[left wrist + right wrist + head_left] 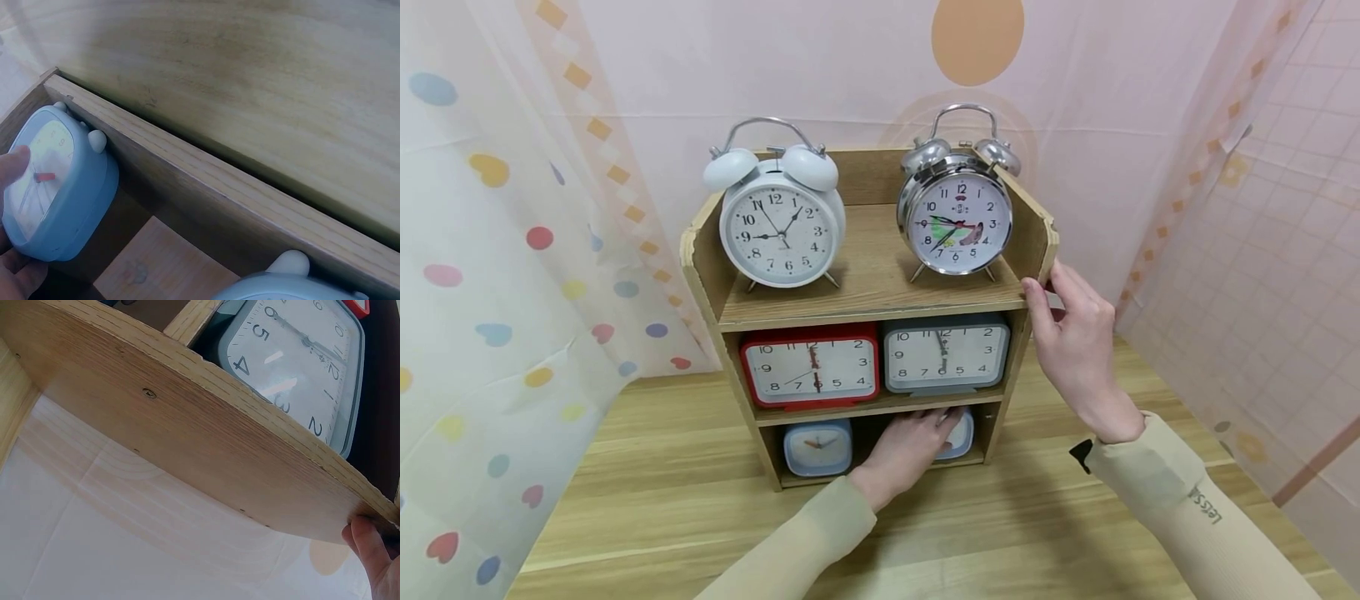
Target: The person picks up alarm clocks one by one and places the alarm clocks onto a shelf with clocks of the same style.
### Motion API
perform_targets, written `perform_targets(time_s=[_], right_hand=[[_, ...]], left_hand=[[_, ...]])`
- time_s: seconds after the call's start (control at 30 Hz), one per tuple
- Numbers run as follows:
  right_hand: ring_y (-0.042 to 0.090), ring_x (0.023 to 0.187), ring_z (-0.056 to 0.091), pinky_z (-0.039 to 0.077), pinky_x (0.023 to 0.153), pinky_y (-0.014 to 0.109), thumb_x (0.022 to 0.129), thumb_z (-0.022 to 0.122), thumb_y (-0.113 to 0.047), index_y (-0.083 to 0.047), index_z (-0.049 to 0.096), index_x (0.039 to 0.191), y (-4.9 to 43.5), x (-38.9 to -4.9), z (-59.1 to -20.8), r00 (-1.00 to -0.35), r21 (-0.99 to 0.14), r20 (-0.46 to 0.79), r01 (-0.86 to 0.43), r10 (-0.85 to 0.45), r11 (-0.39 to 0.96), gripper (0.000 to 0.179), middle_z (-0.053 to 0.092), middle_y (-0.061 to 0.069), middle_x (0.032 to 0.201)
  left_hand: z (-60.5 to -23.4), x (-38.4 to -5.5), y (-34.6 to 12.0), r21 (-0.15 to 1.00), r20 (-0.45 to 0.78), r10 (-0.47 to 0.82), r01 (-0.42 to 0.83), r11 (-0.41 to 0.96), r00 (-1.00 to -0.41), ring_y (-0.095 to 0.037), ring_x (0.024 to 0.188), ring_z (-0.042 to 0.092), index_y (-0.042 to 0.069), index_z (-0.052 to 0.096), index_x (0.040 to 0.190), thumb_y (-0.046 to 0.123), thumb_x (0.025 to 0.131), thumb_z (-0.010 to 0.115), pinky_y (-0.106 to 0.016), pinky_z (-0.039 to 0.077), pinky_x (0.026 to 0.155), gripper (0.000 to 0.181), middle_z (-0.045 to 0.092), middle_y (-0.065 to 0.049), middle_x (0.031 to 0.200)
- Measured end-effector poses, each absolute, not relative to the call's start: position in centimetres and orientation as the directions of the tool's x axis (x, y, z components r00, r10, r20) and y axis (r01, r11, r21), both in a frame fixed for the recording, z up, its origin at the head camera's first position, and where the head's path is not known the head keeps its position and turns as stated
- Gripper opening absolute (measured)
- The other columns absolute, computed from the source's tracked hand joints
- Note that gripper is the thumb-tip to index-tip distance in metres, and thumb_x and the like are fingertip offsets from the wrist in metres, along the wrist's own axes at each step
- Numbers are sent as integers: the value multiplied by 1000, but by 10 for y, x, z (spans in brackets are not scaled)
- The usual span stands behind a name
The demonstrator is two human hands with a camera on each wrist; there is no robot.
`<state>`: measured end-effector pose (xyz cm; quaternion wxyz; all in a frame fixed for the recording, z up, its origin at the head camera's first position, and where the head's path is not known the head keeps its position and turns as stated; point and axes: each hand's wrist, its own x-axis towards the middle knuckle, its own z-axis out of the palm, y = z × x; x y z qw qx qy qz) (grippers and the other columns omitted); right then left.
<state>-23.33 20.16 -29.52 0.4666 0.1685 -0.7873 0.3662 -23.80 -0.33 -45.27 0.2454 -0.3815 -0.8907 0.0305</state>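
Observation:
My left hand [907,450] reaches into the bottom compartment of a small wooden shelf [872,258]. It holds the right-hand light blue alarm clock [961,437], its thumb [14,165] on the clock's face and its other fingers low at the case. With my right hand [1078,342] I grip the front edge of the shelf's right side panel [187,425], near the top board. A second light blue alarm clock [817,447] stands at the left of the bottom compartment. The hand partly hides the right one in the head view.
A white twin-bell clock [782,233] and a silver twin-bell clock [958,221] stand on top. The middle compartment holds a red-framed clock [808,367] and a grey-framed clock [946,357]. The shelf stands on a wooden table [647,500], with patterned curtains [550,308] around it.

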Motion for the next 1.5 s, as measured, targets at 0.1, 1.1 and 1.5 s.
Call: perform_targets(time_s=[0.1, 1.1, 1.5], right_hand=[[36, 91, 75, 43, 73, -8, 104, 63, -7, 11, 71, 111, 201, -234, -295, -506, -422, 859, -608, 81, 672, 20, 73, 25, 98], [38, 115, 72, 42, 87, -7, 105, 63, -9, 0, 67, 139, 209, -226, -305, -548, -446, 832, -567, 87, 692, 35, 75, 23, 126], [44, 139, 59, 47, 120, 43, 110, 55, -25, -12, 53, 155, 227, -219, -324, -632, -452, 773, -488, 55, 747, 47, 60, 20, 153]], left_hand=[[-454, -237, -5, -266, 436, 702, 664, 699, -564, -14, 101, 76, 19, 61, 146, 40, 95, 77, -24, 62, 68, 57, 74, 2, 132], [-461, -209, -52, -313, 611, 734, 760, 569, -297, -22, 129, 69, 13, 66, 139, 49, 85, 85, -32, 60, 103, 68, 72, -5, 139], [-453, -202, -96, -335, 669, 719, 786, 520, -191, -27, 132, 68, 9, 60, 148, 63, 73, 87, -35, 64, 95, 96, 68, -14, 145]])
